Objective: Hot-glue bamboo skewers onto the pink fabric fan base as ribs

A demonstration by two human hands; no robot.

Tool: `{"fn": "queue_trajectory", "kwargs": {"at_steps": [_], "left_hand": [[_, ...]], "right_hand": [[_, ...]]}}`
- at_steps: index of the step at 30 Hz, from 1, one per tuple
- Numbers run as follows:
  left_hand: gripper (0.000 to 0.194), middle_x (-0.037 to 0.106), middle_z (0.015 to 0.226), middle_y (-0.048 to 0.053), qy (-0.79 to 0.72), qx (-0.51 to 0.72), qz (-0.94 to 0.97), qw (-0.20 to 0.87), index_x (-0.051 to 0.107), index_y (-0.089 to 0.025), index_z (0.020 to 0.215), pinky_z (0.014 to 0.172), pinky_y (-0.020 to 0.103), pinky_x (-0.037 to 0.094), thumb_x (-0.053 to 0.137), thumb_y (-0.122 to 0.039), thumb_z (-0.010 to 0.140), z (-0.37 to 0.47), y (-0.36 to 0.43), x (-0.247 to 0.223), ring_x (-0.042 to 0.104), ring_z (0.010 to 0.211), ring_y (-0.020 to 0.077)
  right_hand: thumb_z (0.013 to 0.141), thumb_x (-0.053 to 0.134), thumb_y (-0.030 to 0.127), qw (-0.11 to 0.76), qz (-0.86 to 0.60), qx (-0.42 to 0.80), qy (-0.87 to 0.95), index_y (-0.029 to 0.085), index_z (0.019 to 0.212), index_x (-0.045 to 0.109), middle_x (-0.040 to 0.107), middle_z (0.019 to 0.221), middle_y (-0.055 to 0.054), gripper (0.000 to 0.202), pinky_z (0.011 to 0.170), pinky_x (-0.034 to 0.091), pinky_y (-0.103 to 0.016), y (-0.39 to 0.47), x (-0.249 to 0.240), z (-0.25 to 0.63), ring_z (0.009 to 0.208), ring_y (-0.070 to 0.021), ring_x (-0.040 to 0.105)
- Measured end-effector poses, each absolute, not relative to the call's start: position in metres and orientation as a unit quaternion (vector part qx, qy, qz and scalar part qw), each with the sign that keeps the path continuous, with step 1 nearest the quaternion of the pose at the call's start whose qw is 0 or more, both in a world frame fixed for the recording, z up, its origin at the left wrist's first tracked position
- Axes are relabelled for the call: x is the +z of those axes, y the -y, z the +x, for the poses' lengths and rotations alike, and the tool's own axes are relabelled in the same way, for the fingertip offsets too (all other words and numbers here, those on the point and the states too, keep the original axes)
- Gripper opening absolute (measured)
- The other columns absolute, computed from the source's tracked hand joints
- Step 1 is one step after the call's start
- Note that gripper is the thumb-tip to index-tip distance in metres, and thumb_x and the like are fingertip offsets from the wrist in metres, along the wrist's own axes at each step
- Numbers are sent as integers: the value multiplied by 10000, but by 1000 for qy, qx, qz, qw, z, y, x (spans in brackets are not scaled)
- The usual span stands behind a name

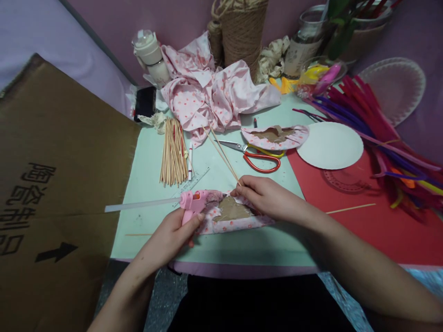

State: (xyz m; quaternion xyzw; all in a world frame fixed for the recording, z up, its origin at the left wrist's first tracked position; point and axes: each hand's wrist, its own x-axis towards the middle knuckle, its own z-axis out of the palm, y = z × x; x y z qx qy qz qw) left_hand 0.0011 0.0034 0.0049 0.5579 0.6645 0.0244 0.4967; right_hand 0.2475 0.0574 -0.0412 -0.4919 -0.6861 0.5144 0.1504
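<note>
the work looks partway along. a cardboard piece (pixel 235 211) lies at the near middle of the counter (pixel 277 249), its near edge wrapped in pink dotted cloth, with bare brown board showing across the centre. the cloth at its left and far edges looks less neatly laid, so that part seems unfinished, though the right end is hidden by a hand.

the left hand (pixel 185 227) is wrapped around a pink glue gun (pixel 195 203), whose nozzle points right, to the piece's far edge; a long glue stick (pixel 141 204) juts out behind. the right hand (pixel 261 196) has its fingertips pinched on two thin wooden sticks (pixel 223 154) close to the nozzle; whether they also grip cloth, i cannot tell. the hands are apart from each other.

farther off, a second cloth-edged piece (pixel 277 133) has its rim covered all round and appears further along. left of it lie red-handled scissors (pixel 245 147), then a bundle of wooden sticks (pixel 174 154); a heap of dotted fabric (pixel 204 99) lies at the far side.
</note>
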Motion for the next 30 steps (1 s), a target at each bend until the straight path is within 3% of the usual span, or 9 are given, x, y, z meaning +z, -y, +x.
{"fn": "queue_trajectory", "kwargs": {"at_steps": [18, 24, 30], "left_hand": [[428, 441, 541, -60, -667, 37, 549, 502, 472, -236, 605, 497, 270, 328, 476, -566, 877, 7, -1, 12, 441, 501, 135], [433, 514, 569, -43, -671, 24, 529, 519, 500, -227, 664, 566, 286, 383, 478, -597, 888, 1, 6, 10, 513, 566, 160], [456, 567, 562, -29, -683, 57, 493, 536, 504, -225, 668, 591, 301, 395, 500, -631, 876, -10, 19, -1, 537, 569, 169]], "right_hand": [[957, 435, 398, 154, -494, 510, 687, 205, 764, 515, 615, 765, -15, 285, 644, 371, -267, -57, -41, 248, 701, -154, 551], [949, 444, 429, 164, -490, 524, 677, 208, 780, 516, 601, 763, -5, 288, 628, 373, -266, -57, -40, 252, 695, -149, 538], [896, 484, 426, 237, -487, 515, 665, 197, 787, 603, 614, 821, -31, 281, 743, 424, -303, -60, -26, 258, 794, -175, 559]]}}
